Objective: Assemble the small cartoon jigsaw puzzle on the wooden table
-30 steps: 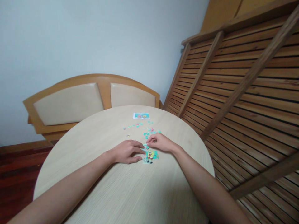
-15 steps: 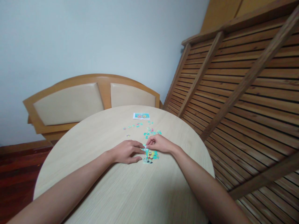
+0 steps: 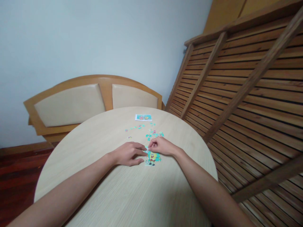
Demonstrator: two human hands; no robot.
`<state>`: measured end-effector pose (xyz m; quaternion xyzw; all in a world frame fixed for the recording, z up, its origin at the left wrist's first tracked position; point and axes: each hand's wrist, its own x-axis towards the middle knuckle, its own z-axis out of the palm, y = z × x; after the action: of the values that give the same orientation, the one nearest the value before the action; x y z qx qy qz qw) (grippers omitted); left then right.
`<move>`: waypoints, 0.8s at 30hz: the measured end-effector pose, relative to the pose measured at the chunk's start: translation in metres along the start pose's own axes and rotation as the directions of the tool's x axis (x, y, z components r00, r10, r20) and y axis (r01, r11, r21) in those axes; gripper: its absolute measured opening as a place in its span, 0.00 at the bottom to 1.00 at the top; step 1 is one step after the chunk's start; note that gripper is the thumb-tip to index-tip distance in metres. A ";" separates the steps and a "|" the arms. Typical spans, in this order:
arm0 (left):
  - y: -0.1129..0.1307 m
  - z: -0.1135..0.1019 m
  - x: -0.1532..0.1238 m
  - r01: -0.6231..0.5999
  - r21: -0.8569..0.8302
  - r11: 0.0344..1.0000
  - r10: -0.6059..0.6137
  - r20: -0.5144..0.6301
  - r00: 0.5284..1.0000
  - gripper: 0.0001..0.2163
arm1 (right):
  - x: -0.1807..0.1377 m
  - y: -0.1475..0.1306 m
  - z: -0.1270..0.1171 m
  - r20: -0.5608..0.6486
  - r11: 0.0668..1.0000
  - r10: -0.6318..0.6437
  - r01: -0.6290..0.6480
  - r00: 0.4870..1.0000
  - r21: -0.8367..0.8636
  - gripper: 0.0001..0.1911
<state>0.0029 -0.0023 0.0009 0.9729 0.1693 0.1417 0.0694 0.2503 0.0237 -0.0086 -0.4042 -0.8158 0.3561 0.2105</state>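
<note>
A partly joined jigsaw puzzle (image 3: 154, 157) with a yellow cartoon figure on turquoise lies flat on the round table (image 3: 99, 189). My left hand (image 3: 130, 153) rests palm down at its left side, fingers stretched out and fingertips at the puzzle's left edge. At the upper edge, my right hand (image 3: 161, 145) has its thumb and forefinger pinched on a small puzzle piece (image 3: 147, 148), which the fingers partly hide. Just beyond the right hand lie several loose turquoise puzzle pieces (image 3: 149, 136).
A printed picture card (image 3: 143, 117) lies toward the table's far side. More loose pieces (image 3: 139, 126) are scattered before it, with a single piece (image 3: 129, 137) nearer the left hand. Behind stands a padded headboard (image 3: 71, 105); a slatted wooden frame (image 3: 236, 94) leans at the right.
</note>
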 end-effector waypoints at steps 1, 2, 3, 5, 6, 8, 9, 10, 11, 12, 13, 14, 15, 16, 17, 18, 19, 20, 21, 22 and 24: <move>0.000 0.000 0.000 0.001 0.002 1.000 -0.001 0.001 1.000 0.17 | 0.000 0.000 0.000 -0.003 1.000 -0.003 0.003 1.000 -0.008 0.10; 0.000 0.000 0.000 0.002 0.004 1.000 -0.002 0.001 1.000 0.17 | 0.000 0.000 0.000 -0.004 1.000 -0.004 0.004 1.000 -0.016 0.10; 0.001 0.000 0.000 0.002 0.005 1.000 -0.002 0.001 1.000 0.17 | 0.000 0.000 0.000 -0.004 1.000 -0.005 0.005 1.000 -0.025 0.09; 0.001 -0.001 0.000 0.000 0.006 1.000 0.000 0.002 1.000 0.17 | 0.000 0.000 0.000 -0.005 0.999 -0.007 0.006 1.000 -0.044 0.09; 0.001 -0.001 0.000 -0.002 0.005 1.000 0.002 0.003 1.000 0.17 | 0.000 -0.001 0.000 -0.007 0.998 -0.008 0.007 1.000 -0.056 0.09; 0.000 0.000 0.000 -0.003 0.002 1.000 0.003 0.005 1.000 0.17 | -0.001 -0.003 0.000 -0.010 0.997 -0.014 0.013 1.000 -0.078 0.08; 0.000 0.000 0.000 -0.004 0.001 1.000 0.004 0.004 1.000 0.17 | -0.001 -0.004 0.000 -0.010 0.996 -0.017 0.016 1.000 -0.088 0.08; 0.000 0.000 0.000 -0.005 0.000 1.000 0.005 0.003 1.000 0.17 | -0.001 -0.005 0.000 -0.010 0.995 -0.022 0.020 1.000 -0.098 0.08; 0.000 0.000 0.000 -0.005 -0.002 1.000 0.005 0.001 1.000 0.17 | -0.001 -0.006 0.000 -0.010 0.994 -0.028 0.027 1.000 -0.108 0.08; 0.000 0.000 0.000 -0.006 -0.004 1.000 0.006 -0.002 1.000 0.17 | -0.002 -0.006 0.000 -0.010 0.992 -0.036 0.034 0.999 -0.119 0.08; 0.000 0.000 0.000 -0.005 -0.008 1.000 0.005 -0.004 1.000 0.17 | -0.002 -0.007 0.000 -0.009 0.991 -0.044 0.042 0.999 -0.129 0.07; 0.000 0.000 0.000 -0.002 -0.012 1.000 0.002 -0.006 1.000 0.16 | -0.002 -0.007 -0.001 -0.008 0.989 -0.052 0.050 0.999 -0.137 0.07; 0.001 0.000 0.000 0.002 -0.019 1.000 -0.002 -0.006 1.000 0.16 | -0.002 -0.007 -0.001 -0.008 0.988 -0.059 0.058 0.998 -0.144 0.07; 0.002 0.000 0.000 0.008 -0.029 1.000 -0.009 -0.006 1.000 0.16 | -0.002 -0.006 -0.001 -0.006 0.987 -0.066 0.064 0.998 -0.147 0.07; 0.002 0.000 0.000 0.015 -0.042 0.999 -0.016 -0.009 1.000 0.16 | -0.002 -0.006 -0.001 -0.005 0.986 -0.071 0.069 0.997 -0.149 0.07; 0.002 0.000 0.000 0.023 -0.059 0.998 -0.024 -0.017 1.000 0.16 | -0.001 -0.005 -0.002 -0.004 0.986 -0.074 0.073 0.997 -0.150 0.07; 0.002 -0.001 0.000 0.030 -0.077 0.997 -0.032 -0.029 0.999 0.16 | -0.001 -0.005 -0.002 -0.004 0.986 -0.078 0.076 0.997 -0.152 0.07; 0.001 -0.001 0.000 0.043 -0.089 0.995 -0.047 -0.043 0.998 0.15 | -0.001 -0.005 -0.002 -0.003 0.985 -0.080 0.079 0.997 -0.155 0.07; -0.002 -0.002 -0.001 0.068 -0.093 0.993 -0.074 -0.061 0.995 0.14 | -0.001 -0.005 -0.002 -0.004 0.984 -0.083 0.081 0.997 -0.159 0.07; -0.005 -0.003 -0.002 0.108 -0.085 0.991 -0.115 -0.083 0.990 0.13 | -0.001 -0.005 -0.001 -0.005 0.983 -0.084 0.082 0.996 -0.164 0.07; -0.013 -0.005 -0.006 0.239 -0.036 0.970 -0.242 -0.137 0.961 0.13 | -0.001 -0.006 -0.001 -0.004 0.982 -0.086 0.085 0.996 -0.166 0.07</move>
<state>-0.0079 0.0087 0.0015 0.9320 0.2894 0.2018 0.0835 0.2483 0.0209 -0.0032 -0.3868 -0.8581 0.2754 0.1957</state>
